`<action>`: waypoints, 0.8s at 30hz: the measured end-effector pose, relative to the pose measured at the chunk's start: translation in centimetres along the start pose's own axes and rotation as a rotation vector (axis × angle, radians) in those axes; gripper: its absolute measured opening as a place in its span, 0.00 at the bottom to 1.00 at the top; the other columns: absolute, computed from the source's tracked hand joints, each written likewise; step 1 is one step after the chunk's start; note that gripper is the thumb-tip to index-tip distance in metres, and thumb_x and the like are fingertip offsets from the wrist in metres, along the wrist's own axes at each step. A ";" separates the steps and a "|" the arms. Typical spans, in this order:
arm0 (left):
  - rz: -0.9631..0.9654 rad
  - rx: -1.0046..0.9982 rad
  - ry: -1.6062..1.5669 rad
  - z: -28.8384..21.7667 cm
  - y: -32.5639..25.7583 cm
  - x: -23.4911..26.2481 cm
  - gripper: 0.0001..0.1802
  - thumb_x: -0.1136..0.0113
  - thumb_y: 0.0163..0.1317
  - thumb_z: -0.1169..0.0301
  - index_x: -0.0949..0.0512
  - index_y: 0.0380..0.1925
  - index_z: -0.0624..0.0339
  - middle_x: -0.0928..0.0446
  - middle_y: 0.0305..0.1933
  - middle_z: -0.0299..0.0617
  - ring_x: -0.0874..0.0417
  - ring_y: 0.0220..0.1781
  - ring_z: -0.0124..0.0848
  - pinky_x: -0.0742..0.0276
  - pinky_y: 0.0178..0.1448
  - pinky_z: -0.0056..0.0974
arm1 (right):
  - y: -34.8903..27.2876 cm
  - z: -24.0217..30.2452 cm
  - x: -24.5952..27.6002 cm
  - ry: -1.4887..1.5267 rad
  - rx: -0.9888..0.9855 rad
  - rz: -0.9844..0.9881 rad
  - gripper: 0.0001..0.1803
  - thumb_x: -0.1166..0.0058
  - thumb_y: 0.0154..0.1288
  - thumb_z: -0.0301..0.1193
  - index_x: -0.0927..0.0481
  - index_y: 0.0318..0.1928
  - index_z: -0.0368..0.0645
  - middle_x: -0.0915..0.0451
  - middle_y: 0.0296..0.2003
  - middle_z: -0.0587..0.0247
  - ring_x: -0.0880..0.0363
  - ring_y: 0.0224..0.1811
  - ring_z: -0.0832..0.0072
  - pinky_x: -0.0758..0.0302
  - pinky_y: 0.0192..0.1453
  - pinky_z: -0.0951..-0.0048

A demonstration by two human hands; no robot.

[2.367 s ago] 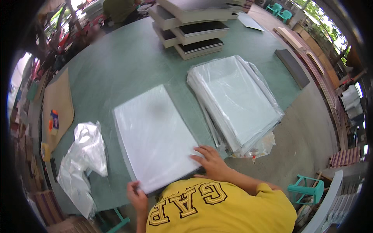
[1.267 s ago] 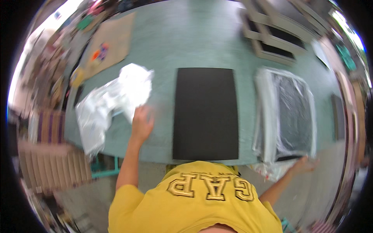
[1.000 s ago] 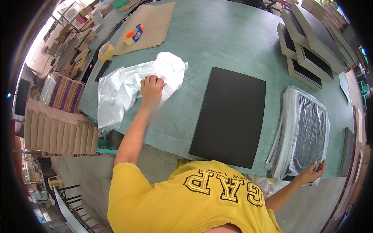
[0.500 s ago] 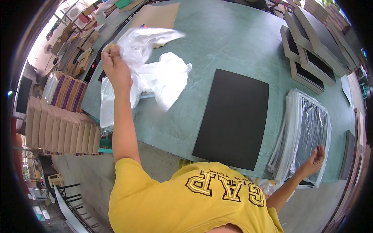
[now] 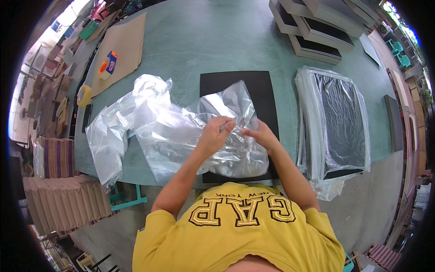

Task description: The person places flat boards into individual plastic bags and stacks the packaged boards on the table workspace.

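Note:
A clear plastic bag (image 5: 190, 136) lies crumpled over the near half of a flat black board (image 5: 258, 90) on the green table (image 5: 208, 41). My left hand (image 5: 215, 133) and my right hand (image 5: 258, 135) both pinch the bag's edge, close together above the board. More loose clear plastic (image 5: 115, 124) trails off to the left of the bag.
A stack of black boards wrapped in plastic (image 5: 337, 122) lies to the right. Stacked dark frames (image 5: 317, 27) stand at the far edge. Brown cardboard (image 5: 122, 45) with a tape dispenser (image 5: 108, 65) and a yellow tape roll (image 5: 84, 95) lies at the far left. Folded cartons (image 5: 63, 204) stand beside the table.
My left hand lifted a clear bag from the pile at the left and brought it over the black board. My right hand left the wrapped stack and now grips the bag too.

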State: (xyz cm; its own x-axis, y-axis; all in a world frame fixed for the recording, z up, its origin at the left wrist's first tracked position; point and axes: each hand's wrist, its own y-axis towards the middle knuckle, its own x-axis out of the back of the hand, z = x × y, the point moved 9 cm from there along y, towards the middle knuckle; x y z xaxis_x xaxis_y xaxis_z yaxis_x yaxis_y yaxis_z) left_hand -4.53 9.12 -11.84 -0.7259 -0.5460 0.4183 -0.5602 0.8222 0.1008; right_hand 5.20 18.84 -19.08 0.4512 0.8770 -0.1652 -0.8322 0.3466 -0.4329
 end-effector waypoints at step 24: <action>0.164 0.342 -0.494 -2.7 -0.1 -2.1 0.22 0.40 0.50 0.74 0.32 0.46 0.65 0.29 0.20 0.35 0.31 0.16 0.20 0.35 0.19 0.24 | -1.9 3.7 0.8 0.347 0.108 0.005 0.11 0.47 0.57 0.35 0.26 0.29 0.39 0.25 0.24 0.68 0.29 0.22 0.82 0.31 0.26 0.82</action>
State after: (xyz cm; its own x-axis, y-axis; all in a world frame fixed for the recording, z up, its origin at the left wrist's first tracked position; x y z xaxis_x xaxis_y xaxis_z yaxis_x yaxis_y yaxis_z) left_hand -1.85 10.62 -10.27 -0.8665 -0.4941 -0.0712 -0.4625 0.8482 -0.2582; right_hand 5.92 20.10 -15.12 0.5144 0.7198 -0.4662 -0.8554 0.3924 -0.3380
